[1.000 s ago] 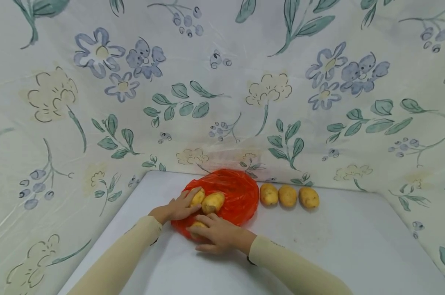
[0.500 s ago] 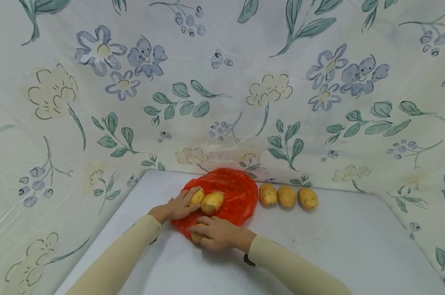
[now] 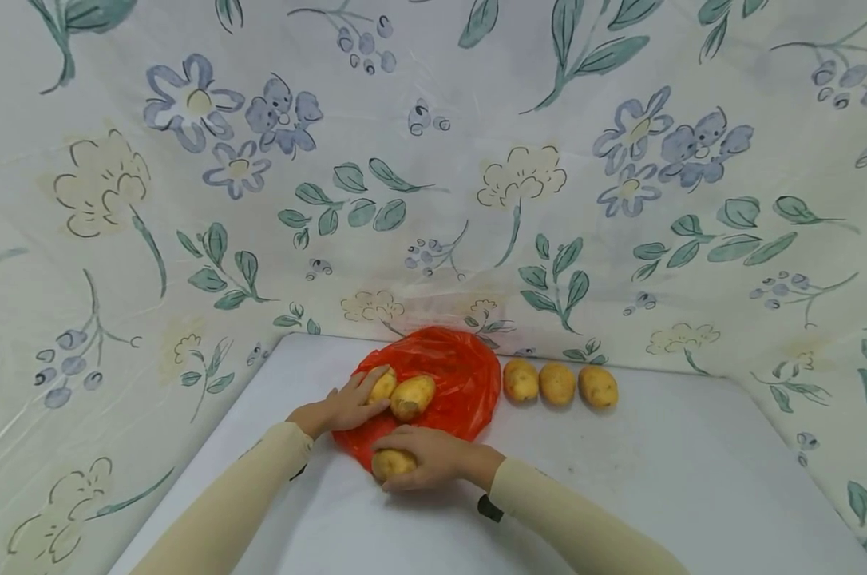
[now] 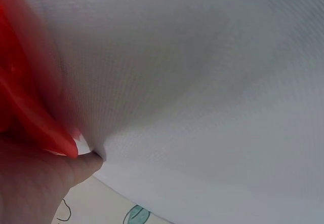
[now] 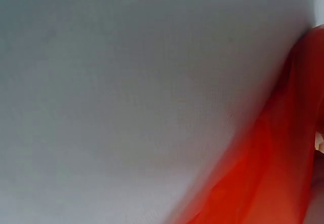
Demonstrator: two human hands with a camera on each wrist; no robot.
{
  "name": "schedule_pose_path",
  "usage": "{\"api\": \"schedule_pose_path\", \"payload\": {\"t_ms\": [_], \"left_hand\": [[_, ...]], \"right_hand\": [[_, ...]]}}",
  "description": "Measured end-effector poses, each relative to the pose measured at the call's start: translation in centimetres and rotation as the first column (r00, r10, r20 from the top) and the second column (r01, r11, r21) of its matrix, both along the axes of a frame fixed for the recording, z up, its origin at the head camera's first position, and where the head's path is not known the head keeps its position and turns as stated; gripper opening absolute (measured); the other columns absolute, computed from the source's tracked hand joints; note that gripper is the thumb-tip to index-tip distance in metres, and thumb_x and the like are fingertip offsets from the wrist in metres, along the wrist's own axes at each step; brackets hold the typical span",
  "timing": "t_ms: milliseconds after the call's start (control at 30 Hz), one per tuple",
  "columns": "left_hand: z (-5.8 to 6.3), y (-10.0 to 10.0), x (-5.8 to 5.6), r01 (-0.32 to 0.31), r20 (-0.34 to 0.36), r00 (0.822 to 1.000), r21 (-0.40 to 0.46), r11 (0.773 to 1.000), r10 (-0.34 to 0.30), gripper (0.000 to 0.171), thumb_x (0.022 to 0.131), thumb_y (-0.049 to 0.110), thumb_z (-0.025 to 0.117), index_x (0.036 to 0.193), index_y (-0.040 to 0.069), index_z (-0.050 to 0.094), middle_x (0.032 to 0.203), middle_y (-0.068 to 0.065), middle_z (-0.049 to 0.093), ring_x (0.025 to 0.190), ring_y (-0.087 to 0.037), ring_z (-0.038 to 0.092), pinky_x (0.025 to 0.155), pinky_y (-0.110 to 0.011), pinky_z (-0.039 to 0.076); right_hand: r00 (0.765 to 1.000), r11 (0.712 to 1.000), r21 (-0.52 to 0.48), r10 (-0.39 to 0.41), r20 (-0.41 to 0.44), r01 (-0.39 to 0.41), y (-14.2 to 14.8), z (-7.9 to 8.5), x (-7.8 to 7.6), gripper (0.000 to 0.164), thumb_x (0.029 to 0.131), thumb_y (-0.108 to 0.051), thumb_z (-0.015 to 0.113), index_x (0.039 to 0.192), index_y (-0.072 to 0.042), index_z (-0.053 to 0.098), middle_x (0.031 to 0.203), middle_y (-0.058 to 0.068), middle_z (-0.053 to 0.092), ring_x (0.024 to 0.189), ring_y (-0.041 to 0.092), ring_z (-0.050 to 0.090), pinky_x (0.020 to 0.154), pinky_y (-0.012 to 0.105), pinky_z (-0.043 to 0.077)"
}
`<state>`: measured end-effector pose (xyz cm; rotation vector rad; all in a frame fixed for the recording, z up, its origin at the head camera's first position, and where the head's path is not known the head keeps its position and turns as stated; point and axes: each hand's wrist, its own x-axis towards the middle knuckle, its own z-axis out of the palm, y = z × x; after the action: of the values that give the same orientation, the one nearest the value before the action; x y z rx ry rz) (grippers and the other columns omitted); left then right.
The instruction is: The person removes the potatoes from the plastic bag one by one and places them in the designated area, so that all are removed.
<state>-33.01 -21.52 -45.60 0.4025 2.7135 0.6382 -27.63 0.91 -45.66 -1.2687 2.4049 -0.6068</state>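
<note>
A crumpled red plastic bag [image 3: 465, 379] lies flat at the back of the white table. On its left part my left hand [image 3: 338, 407] rests with fingers fairly straight, touching a potato [image 3: 383, 386] that it partly covers. Another potato [image 3: 413, 397] sits right beside that one. At the bag's front edge my right hand [image 3: 437, 457] holds a third potato [image 3: 393, 463] between its fingers and thumb. The left wrist view has part of the left hand [image 4: 30, 188] against the red bag [image 4: 25, 97]. In the right wrist view, red plastic [image 5: 258, 178] hides most of the right hand.
Three potatoes stand in a row right of the bag: a near one [image 3: 521, 381], a middle one [image 3: 557, 384] and an end one [image 3: 598, 387]. A flowered sheet [image 3: 433, 200] hangs behind the white table [image 3: 620, 487].
My right hand has gone from lying over the front potato to gripping it, and the potato has shifted slightly toward me, showing more. The left hand has barely moved.
</note>
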Motion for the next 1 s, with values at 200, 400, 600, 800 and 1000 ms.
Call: {"api": "schedule_pose_path", "payload": {"t_ms": [200, 400, 600, 800, 1000], "left_hand": [[-0.2, 0.1, -0.1, -0.004, 0.012, 1.000, 0.010, 1.000, 0.003, 0.080, 0.098, 0.059, 0.046, 0.159, 0.023, 0.009, 0.161, -0.023, 0.019, 0.149, -0.044, 0.015, 0.112, -0.075, 0.007], [-0.3, 0.0, -0.1, -0.008, 0.008, 1.000, 0.012, 1.000, 0.008, 0.080, 0.098, 0.059, 0.046, 0.159, 0.025, 0.010, 0.161, -0.022, 0.020, 0.149, -0.043, 0.015, 0.112, -0.075, 0.006], [-0.2, -0.1, -0.1, -0.010, 0.004, 1.000, 0.012, 1.000, 0.010, 0.080, 0.097, 0.059, 0.046, 0.159, 0.025, 0.009, 0.159, -0.022, 0.021, 0.148, -0.044, 0.017, 0.112, -0.075, 0.006], [-0.3, -0.1, 0.0, -0.015, 0.003, 1.000, 0.016, 1.000, 0.015, 0.080, 0.097, 0.059, 0.047, 0.159, 0.026, 0.009, 0.159, -0.022, 0.021, 0.148, -0.044, 0.017, 0.112, -0.075, 0.005], [-0.4, -0.3, -0.2, -0.011, 0.005, 1.000, 0.017, 1.000, 0.011, 0.080, 0.097, 0.060, 0.046, 0.159, 0.027, 0.008, 0.160, -0.022, 0.020, 0.148, -0.043, 0.017, 0.112, -0.075, 0.005]], "right_hand": [[0.994, 0.997, 0.041, -0.071, 0.081, 0.068, 0.2, -0.2, 0.2, 0.073, 0.079, -0.049, 0.080, 0.142, -0.039, 0.045, 0.135, -0.010, 0.050, 0.117, 0.007, 0.048, 0.096, 0.032, 0.048], [0.991, 0.996, 0.064, -0.075, 0.113, 0.068, 0.2, -0.1, 0.7, 0.082, 0.075, -0.034, 0.087, 0.142, -0.039, 0.040, 0.134, -0.007, 0.045, 0.118, 0.009, 0.044, 0.097, 0.033, 0.046], [0.989, 0.994, -0.087, -0.059, 0.137, 0.071, 0.2, -0.6, 0.9, 0.081, 0.076, -0.032, 0.086, 0.142, -0.034, 0.039, 0.131, -0.010, 0.049, 0.115, 0.005, 0.046, 0.096, 0.027, 0.046], [0.983, 0.962, -0.260, -0.040, 0.179, 0.086, 0.4, 0.3, 1.5, 0.082, 0.076, -0.028, 0.086, 0.143, -0.027, 0.038, 0.132, -0.009, 0.049, 0.116, 0.002, 0.049, 0.097, 0.023, 0.046], [0.969, 0.917, -0.370, -0.057, 0.240, 0.146, 1.1, 2.3, 2.5, 0.084, 0.077, -0.018, 0.085, 0.143, -0.020, 0.034, 0.137, -0.005, 0.045, 0.121, 0.008, 0.048, 0.100, 0.025, 0.046]]}}
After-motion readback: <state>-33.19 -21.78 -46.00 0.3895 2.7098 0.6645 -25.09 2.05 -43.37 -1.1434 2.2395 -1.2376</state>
